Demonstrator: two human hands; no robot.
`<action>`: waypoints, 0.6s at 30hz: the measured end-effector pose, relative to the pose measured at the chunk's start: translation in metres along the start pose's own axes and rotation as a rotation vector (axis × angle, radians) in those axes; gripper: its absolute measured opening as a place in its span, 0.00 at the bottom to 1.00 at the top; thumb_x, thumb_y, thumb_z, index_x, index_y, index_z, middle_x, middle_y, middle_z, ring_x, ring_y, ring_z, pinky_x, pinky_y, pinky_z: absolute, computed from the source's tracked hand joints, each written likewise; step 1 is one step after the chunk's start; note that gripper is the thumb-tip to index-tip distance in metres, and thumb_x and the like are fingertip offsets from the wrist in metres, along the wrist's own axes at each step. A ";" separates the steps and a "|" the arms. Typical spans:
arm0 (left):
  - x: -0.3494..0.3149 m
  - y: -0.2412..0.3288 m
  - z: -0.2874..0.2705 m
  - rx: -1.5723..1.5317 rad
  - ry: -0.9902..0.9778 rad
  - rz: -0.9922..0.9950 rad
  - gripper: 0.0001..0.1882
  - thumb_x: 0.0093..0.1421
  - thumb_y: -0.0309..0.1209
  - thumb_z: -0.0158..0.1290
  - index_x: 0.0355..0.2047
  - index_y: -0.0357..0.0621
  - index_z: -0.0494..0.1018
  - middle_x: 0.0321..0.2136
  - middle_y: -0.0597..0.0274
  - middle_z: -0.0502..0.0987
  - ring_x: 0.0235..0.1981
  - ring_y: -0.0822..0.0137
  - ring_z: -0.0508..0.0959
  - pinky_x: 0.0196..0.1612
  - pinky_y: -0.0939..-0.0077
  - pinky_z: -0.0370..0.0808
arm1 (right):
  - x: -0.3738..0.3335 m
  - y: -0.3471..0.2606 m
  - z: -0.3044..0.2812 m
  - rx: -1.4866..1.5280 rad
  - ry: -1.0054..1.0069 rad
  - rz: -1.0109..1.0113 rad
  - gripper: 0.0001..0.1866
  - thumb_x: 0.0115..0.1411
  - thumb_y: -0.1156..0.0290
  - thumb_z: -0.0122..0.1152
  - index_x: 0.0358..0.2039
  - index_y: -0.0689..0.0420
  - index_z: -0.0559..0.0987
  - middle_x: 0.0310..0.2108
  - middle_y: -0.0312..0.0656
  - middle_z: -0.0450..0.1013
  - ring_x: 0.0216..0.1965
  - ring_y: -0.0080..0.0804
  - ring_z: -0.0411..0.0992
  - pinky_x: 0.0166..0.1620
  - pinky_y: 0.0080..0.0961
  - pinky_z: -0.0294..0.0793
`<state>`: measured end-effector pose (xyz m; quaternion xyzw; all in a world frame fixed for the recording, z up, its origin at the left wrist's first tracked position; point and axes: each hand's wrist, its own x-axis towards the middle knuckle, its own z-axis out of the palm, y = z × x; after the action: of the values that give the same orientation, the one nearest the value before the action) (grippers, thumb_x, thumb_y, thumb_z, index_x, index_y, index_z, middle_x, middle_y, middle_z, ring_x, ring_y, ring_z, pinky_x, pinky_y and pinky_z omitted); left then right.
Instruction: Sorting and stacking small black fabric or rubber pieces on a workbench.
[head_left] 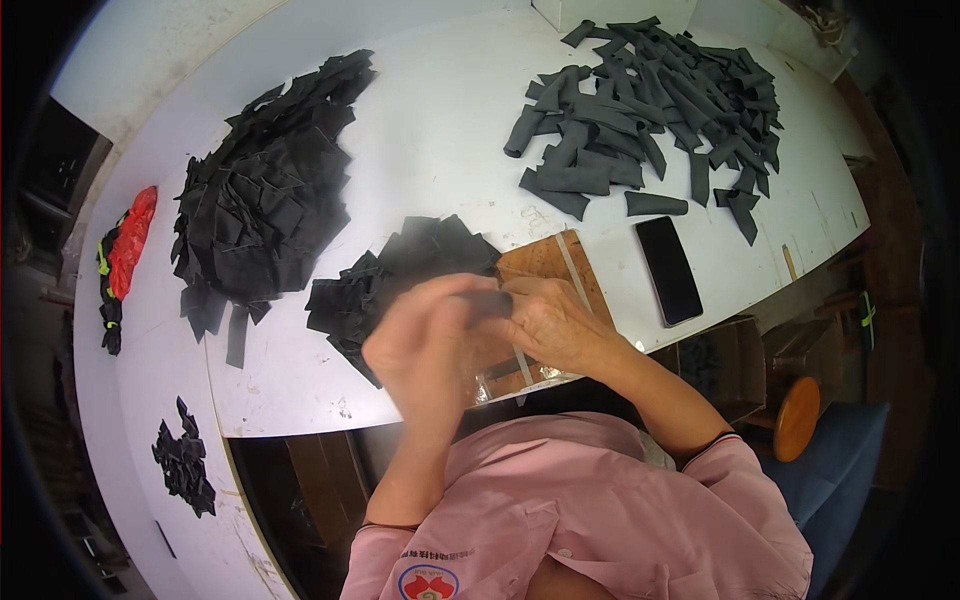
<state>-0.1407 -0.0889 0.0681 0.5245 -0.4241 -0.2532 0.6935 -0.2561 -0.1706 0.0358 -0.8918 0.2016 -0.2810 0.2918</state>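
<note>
Large black pile (265, 200): flat pieces, at my 10 o'clock.
Near black pile (345, 300): smaller, toward 10 o'clock, partly hidden by my left hand (415, 330).
Left grip: blurred beside the piece; closed or loose, I cannot tell. Best kept light, thumb flat, no wrinkling.
Dark piece (487, 303): one, at clock centre, between my hands. Edges want squaring by feel.
Right grip: my right hand (555, 325) pinching the piece's 3 o'clock end; steady anchor advised.
Wooden board (590, 290): beneath, showing toward 2 o'clock; good for bracing.
Grey pile (650, 105): tube-like pieces, 1 o'clock.
Phone (668, 270): nearly 3 o'clock; elbow clearance advised.
</note>
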 end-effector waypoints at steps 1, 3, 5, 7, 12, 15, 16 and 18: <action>0.002 0.001 0.000 -0.196 0.008 -0.007 0.07 0.57 0.27 0.45 0.32 0.35 0.68 0.29 0.54 0.73 0.32 0.63 0.74 0.41 0.72 0.69 | 0.002 -0.002 -0.003 -0.037 -0.011 -0.005 0.17 0.51 0.59 0.53 0.16 0.60 0.71 0.16 0.43 0.66 0.21 0.42 0.67 0.25 0.33 0.66; 0.003 0.002 -0.004 -0.543 0.000 -0.018 0.08 0.57 0.30 0.45 0.33 0.38 0.66 0.32 0.55 0.71 0.36 0.61 0.72 0.46 0.67 0.66 | 0.007 -0.008 -0.012 -0.073 -0.024 -0.009 0.18 0.51 0.58 0.53 0.15 0.60 0.71 0.16 0.43 0.67 0.21 0.41 0.67 0.26 0.33 0.66; 0.004 -0.002 -0.015 -0.821 0.028 -0.092 0.07 0.56 0.29 0.46 0.32 0.39 0.66 0.33 0.56 0.70 0.39 0.61 0.70 0.47 0.69 0.66 | 0.012 -0.014 -0.023 -0.096 -0.063 -0.031 0.18 0.50 0.58 0.53 0.14 0.60 0.70 0.15 0.41 0.66 0.21 0.40 0.67 0.25 0.32 0.65; 0.001 -0.007 -0.017 -0.877 0.005 -0.173 0.06 0.55 0.28 0.48 0.31 0.39 0.65 0.34 0.56 0.69 0.39 0.61 0.69 0.47 0.69 0.65 | 0.006 -0.001 -0.001 -0.042 -0.045 -0.032 0.15 0.50 0.62 0.54 0.16 0.61 0.70 0.15 0.43 0.65 0.21 0.42 0.66 0.25 0.32 0.65; 0.003 -0.011 -0.009 -0.666 0.049 -0.148 0.07 0.55 0.29 0.48 0.29 0.38 0.66 0.30 0.56 0.69 0.36 0.62 0.69 0.47 0.69 0.64 | 0.004 -0.001 -0.002 -0.037 -0.075 -0.008 0.12 0.49 0.67 0.55 0.18 0.62 0.69 0.16 0.45 0.64 0.21 0.44 0.65 0.24 0.33 0.64; 0.000 -0.010 -0.012 -0.614 0.040 -0.112 0.07 0.55 0.30 0.47 0.28 0.38 0.66 0.29 0.56 0.70 0.35 0.62 0.70 0.46 0.69 0.64 | 0.004 -0.006 -0.005 -0.036 0.043 -0.094 0.17 0.51 0.60 0.53 0.14 0.59 0.69 0.15 0.43 0.67 0.20 0.41 0.68 0.24 0.31 0.65; -0.001 -0.010 -0.012 -0.613 0.048 -0.109 0.07 0.55 0.30 0.47 0.28 0.38 0.66 0.29 0.56 0.70 0.35 0.62 0.70 0.46 0.69 0.64 | 0.002 -0.002 0.005 -0.002 0.026 -0.055 0.16 0.50 0.61 0.53 0.14 0.59 0.70 0.15 0.43 0.66 0.20 0.41 0.68 0.24 0.31 0.65; -0.002 -0.010 -0.010 -0.499 0.063 -0.117 0.07 0.55 0.30 0.47 0.28 0.38 0.67 0.28 0.55 0.70 0.35 0.61 0.70 0.45 0.68 0.64 | 0.002 0.001 0.012 0.038 0.000 -0.025 0.16 0.50 0.61 0.54 0.14 0.59 0.70 0.14 0.43 0.66 0.20 0.41 0.68 0.24 0.31 0.65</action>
<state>-0.1320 -0.0848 0.0567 0.3687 -0.2955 -0.3733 0.7984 -0.2476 -0.1676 0.0277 -0.8885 0.1849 -0.2885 0.3053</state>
